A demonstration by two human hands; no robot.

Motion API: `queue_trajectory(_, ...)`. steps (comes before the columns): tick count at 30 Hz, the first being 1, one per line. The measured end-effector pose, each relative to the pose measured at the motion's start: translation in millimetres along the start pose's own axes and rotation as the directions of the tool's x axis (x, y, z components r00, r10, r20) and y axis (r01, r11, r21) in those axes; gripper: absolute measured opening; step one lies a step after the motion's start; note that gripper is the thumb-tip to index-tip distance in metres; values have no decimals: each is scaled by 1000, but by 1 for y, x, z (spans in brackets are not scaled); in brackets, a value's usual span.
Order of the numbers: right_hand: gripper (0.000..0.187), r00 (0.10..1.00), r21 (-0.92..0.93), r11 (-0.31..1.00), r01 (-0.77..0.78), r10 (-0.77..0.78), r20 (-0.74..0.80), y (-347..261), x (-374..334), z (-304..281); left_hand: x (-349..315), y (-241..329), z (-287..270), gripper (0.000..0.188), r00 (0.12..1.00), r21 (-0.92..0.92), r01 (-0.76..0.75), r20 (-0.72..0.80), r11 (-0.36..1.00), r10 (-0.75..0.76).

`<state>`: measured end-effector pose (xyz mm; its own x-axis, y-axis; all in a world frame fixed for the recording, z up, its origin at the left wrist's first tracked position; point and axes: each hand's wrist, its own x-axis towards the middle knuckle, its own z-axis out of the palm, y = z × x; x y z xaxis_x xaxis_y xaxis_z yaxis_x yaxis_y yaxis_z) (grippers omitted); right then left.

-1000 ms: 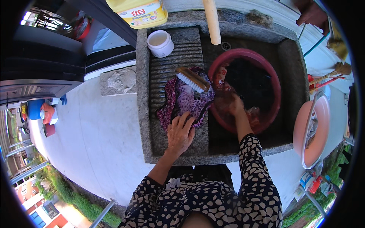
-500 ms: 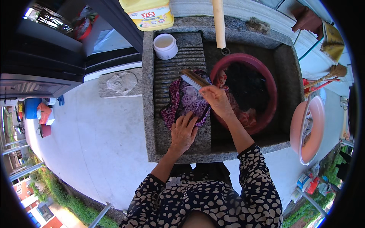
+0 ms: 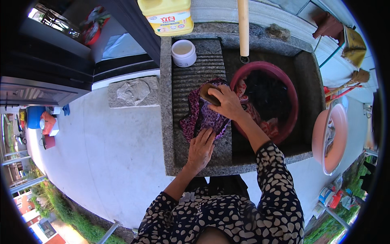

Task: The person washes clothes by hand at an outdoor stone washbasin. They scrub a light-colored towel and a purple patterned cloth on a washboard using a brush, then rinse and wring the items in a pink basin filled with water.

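A purple and black patterned cloth (image 3: 189, 123) lies bunched on the ribbed washboard side (image 3: 185, 73) of a stone sink. My right hand (image 3: 228, 104) grips a wooden scrub brush (image 3: 209, 93), its back turned up and its bristles down against the cloth. Flat on the near edge of the cloth rests my left hand (image 3: 200, 150), fingers stretched out and pressing it to the stone. Right of the board, a dark red basin (image 3: 295, 97) stands in the sink, holding dark water and red patterned cloth (image 3: 268, 127).
A white tub (image 3: 183, 57) sits at the board's far left corner, with a yellow jug (image 3: 168, 20) behind it. A pale pipe (image 3: 243, 28) reaches over the sink's back wall. Right of the sink stands a pink basin (image 3: 317, 140); to its left lies a stone slab (image 3: 154, 91).
The brush, held raised and tilted with its bristles showing, has come down onto the cloth. My left hand stays pressed on the cloth. The whole view has shifted slightly.
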<state>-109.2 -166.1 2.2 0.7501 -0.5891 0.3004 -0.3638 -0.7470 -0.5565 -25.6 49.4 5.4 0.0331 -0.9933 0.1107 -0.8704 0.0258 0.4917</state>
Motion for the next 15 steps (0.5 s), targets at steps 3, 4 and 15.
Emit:
queue_trajectory(3, 47, 984, 7, 991, 137, -137, 113, -30, -32, -11, -2, 8, -8, 49, 1000, -2, 16, 9, 1000, -16)
queue_trajectory(4, 46, 981, -17, 989, 149, -146, 131, -37, -42, -10, -4, 6, -6, 49, 999, -14, 26, 27, 1000, -25)
queue_trajectory(15, 39, 998, -116, 992, -41, 34, -61, 20, 22, 16, -2, 2, -7, 47, 998, -48, 3, 68, 999, 1)
